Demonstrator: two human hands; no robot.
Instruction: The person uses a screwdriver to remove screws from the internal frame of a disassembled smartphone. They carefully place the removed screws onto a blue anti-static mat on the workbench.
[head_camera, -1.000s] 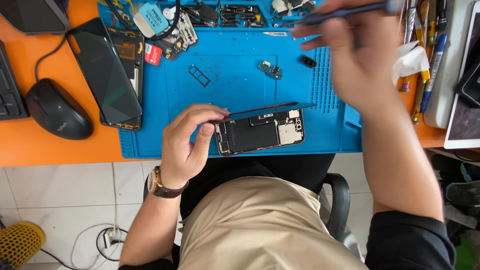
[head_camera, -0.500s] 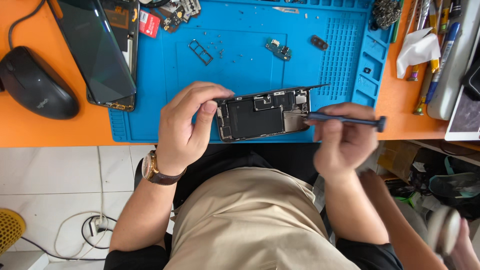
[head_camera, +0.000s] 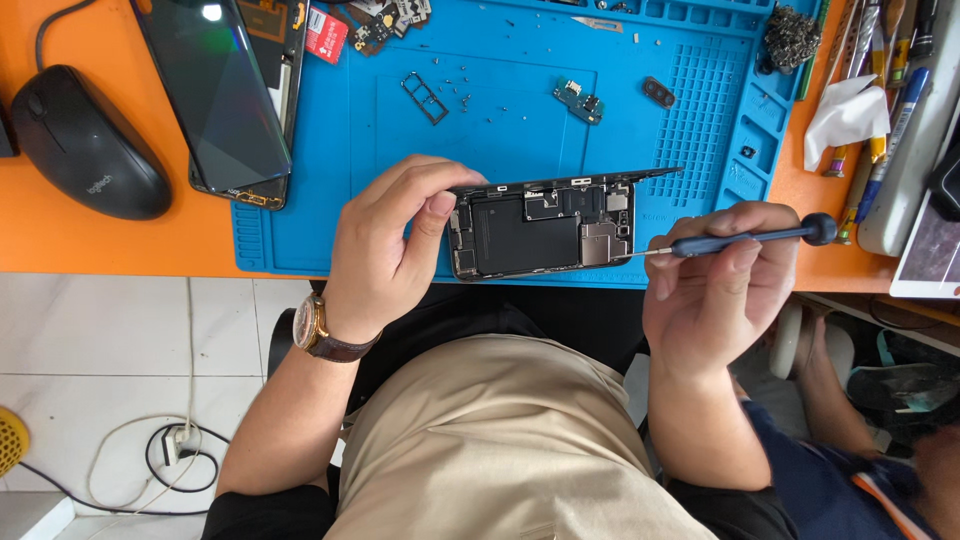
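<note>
Nearest the camera sits the person's beige-trousered lap above a white tiled floor, where a white cable with a plug lies coiled at the lower left. Just above the lap, the left hand, with a brown-strapped wristwatch at its wrist, is clamped on the left end of the opened black smartphone body, thumb and fingers pinching its edge. The phone, its battery and metal shields exposed, lies at the near edge of the blue silicone repair mat. The right hand is closed around the slim dark-handled precision screwdriver, whose tip points at the phone's right end. The mat lies on the orange surface. Farther back on the mat lie a small metal card tray, loose tiny screws, a small green circuit part and a small black oval part. At the far left rest a black computer mouse and a detached black phone screen; at the far right, a crumpled white tissue beside pens and tools
</note>
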